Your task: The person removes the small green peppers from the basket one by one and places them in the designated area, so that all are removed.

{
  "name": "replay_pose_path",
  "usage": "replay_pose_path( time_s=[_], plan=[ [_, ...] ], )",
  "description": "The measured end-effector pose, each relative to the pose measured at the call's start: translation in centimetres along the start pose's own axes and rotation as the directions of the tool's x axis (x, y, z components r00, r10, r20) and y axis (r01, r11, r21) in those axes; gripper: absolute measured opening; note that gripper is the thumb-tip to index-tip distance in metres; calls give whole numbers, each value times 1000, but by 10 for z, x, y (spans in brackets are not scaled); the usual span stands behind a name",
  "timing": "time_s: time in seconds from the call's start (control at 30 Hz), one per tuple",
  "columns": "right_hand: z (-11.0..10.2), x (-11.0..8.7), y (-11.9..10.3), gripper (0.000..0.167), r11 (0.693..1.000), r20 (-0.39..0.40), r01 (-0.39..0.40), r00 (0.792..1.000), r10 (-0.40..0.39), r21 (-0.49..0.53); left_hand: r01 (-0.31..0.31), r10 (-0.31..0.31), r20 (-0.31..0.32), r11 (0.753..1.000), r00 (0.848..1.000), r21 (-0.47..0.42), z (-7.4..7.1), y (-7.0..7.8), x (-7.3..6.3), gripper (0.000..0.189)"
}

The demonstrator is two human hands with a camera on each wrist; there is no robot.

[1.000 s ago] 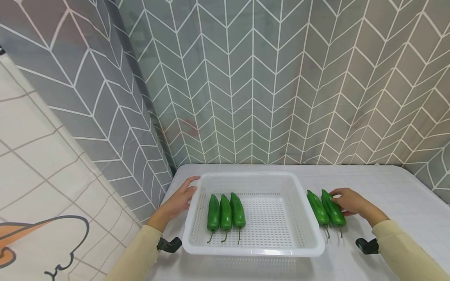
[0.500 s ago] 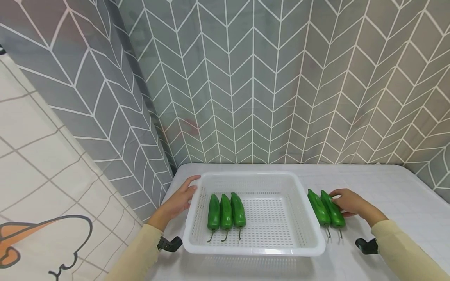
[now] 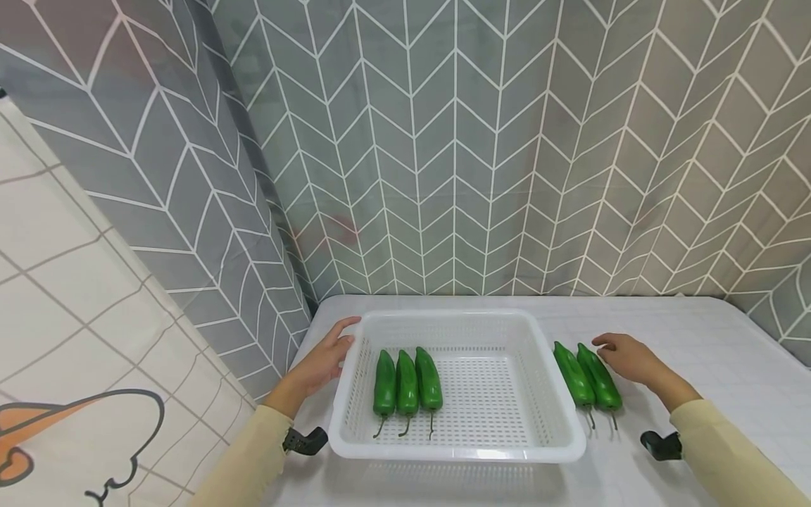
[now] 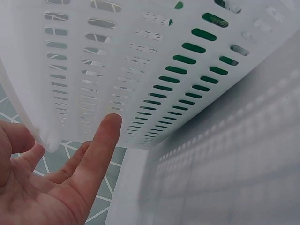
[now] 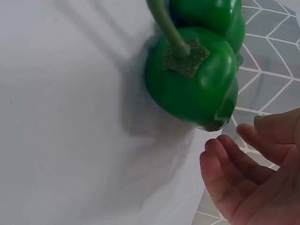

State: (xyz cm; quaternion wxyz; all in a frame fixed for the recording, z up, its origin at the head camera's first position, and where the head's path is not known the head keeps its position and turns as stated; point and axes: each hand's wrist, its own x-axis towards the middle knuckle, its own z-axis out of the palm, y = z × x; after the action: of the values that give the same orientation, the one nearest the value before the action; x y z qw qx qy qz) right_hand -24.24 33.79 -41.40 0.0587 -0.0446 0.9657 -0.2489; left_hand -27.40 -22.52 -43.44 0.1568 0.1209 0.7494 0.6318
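A white plastic basket (image 3: pixel 443 456) stands on the table with several slots through its walls. Three long green peppers (image 3: pixel 407 384) lie side by side in its left part, stems toward the viewer. My left hand (image 3: pixel 323 362) rests at the basket's left rim; in the left wrist view one straight fingertip touches the slotted wall. On the table right of the basket lie two more green peppers, the nearer-to-basket pepper (image 3: pixel 574 377) and the outer pepper (image 3: pixel 599 379). My right hand (image 3: pixel 633 359) hovers beside the outer pepper, fingers loosely bent around nothing, a small gap showing in the right wrist view.
A white cloth covers the table (image 3: pixel 697 331). A grey chevron-patterned curtain (image 3: pixel 456 176) hangs behind it and along the left. Tile-patterned fabric (image 3: pixel 82 282) lies at the far left. Each wrist carries a black device.
The right hand has let go of the outer pepper and lifted slightly away from it. The left hand, basket and peppers have barely moved.
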Motion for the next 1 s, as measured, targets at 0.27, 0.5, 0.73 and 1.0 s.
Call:
replay_pose_path(
  time_s=[0.27, 0.5, 0.73, 1.0],
  plan=[
    [0, -1, -5, 32, 994, -95, 105, 990, -105, -6, 6, -6, -1, 1000, 1000, -1, 1, 1, 0, 48],
    [3, -3, -15, 35, 986, -149, 161, 977, -153, 44, 5, -5, 6, 1000, 1000, -4, 1, 2, 0, 47],
    [3, -4, -25, 35, 974, -196, 218, 960, -202, 66, 0, 0, 14, 1000, 1000, -22, 2, 2, 0, 47],
    [4, -2, -39, 36, 961, -218, 265, 945, -243, 78, -12, 12, 11, 1000, 1000, -28, 1, 1, 0, 46]
  ],
)
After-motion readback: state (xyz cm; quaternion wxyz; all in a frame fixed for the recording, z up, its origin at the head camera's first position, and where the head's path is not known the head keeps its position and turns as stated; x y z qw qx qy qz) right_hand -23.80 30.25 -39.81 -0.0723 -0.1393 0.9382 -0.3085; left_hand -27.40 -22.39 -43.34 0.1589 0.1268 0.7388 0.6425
